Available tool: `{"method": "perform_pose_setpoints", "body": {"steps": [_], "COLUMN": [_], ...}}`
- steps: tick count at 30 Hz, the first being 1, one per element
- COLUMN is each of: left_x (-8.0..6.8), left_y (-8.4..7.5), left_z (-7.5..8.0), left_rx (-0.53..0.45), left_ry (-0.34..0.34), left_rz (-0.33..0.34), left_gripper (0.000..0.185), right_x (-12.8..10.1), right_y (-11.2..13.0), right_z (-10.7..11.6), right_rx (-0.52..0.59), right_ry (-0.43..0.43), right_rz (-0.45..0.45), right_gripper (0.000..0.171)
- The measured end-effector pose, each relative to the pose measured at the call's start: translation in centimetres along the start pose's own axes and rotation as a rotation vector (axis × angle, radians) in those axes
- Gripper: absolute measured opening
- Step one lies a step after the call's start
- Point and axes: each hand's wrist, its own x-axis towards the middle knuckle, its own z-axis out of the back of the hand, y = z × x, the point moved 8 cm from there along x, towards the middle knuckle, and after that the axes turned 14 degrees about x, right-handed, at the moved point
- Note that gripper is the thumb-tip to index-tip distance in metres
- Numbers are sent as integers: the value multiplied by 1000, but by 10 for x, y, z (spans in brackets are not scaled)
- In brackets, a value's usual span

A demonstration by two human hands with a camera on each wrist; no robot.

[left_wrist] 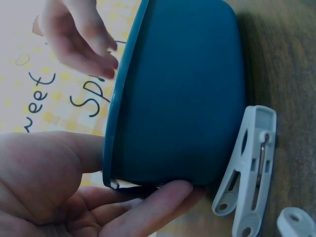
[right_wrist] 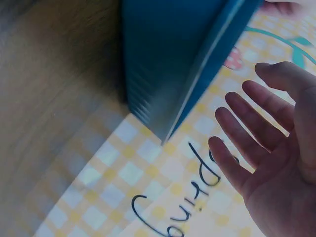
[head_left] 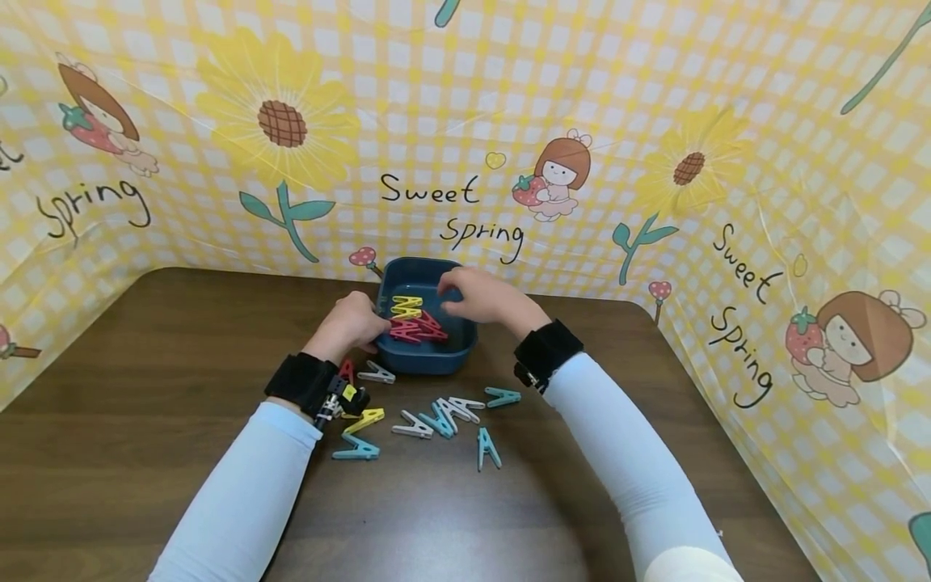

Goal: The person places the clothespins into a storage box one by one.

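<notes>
A dark blue plastic bin [head_left: 429, 362] stands near the back of the table. Yellow clothespins [head_left: 406, 305] and red clothespins [head_left: 420, 328] lie in its left part. My left hand [head_left: 354, 322] grips the bin's left side; in the left wrist view its thumb goes over the rim and its fingers lie along the outer wall [left_wrist: 182, 94]. Over the bin's right rim is my right hand [head_left: 483, 297], holding nothing. Its fingers [right_wrist: 252, 133] are spread and loosely bent in the right wrist view, apart from the bin.
In front of the bin, several white, blue, yellow and red clothespins are scattered, among them a white one [left_wrist: 256, 173] close to its wall and a blue one [head_left: 488, 449] nearest the front. A yellow checked cloth [head_left: 407, 145] hangs around the table's back and sides.
</notes>
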Motion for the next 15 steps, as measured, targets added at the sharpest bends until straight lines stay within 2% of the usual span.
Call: {"method": "perform_pose_setpoints", "body": {"steps": [4, 10, 15], "left_x": [0, 0, -2], "left_y": [0, -1, -2], "left_z": [1, -1, 0], "left_rx": [1, 4, 1], "left_ry": [-5, -7, -7], "left_rz": [-2, 9, 0], "left_gripper": [42, 42, 42], "right_x": [-27, -76, -113], "right_y": [-3, -11, -18], "right_z": [7, 5, 0], "right_rx": [50, 2, -24], "right_ry": [-75, -137, -171], "right_rz": [29, 36, 33], "right_gripper": [38, 56, 64]}}
